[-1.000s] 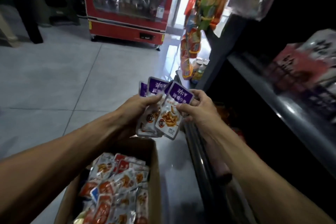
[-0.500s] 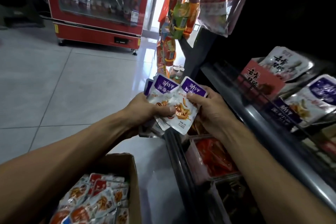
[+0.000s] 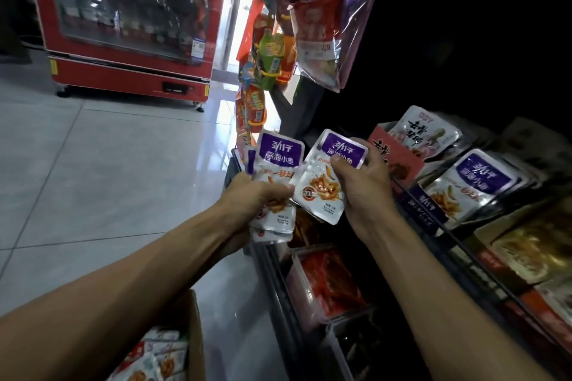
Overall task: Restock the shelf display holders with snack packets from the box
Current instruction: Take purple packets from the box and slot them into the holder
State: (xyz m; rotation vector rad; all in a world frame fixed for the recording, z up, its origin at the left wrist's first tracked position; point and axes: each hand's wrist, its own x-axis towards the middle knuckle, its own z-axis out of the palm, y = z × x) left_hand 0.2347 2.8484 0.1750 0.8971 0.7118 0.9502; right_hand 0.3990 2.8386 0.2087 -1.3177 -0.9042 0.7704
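- Left hand (image 3: 257,195) closed on a fanned stack of purple-topped white foil snack packets (image 3: 278,161) reading 劲仔 深海小鱼.
- Right hand (image 3: 362,185) pinches one matching packet (image 3: 325,182), just beside the shelf's purple display holder (image 3: 424,204).
- Brown cardboard box (image 3: 192,334) on floor below, packets inside.

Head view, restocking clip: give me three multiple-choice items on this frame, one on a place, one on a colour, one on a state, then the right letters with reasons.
1. Where is the cardboard box?
A. On the floor at lower left
B. On the shelf
C. Beside the red cooler

2. What colour is the top band on the packet in the right hand?
A. Green
B. Purple
C. Yellow

3. What is the left hand doing?
A. Hanging empty
B. Reaching into the box
C. Gripping a stack of packets

Answers: 1 A, its corner shows on the tiles below the left forearm. 2 B, the band is purple with white characters. 3 C, its fingers close around several overlapping packets.
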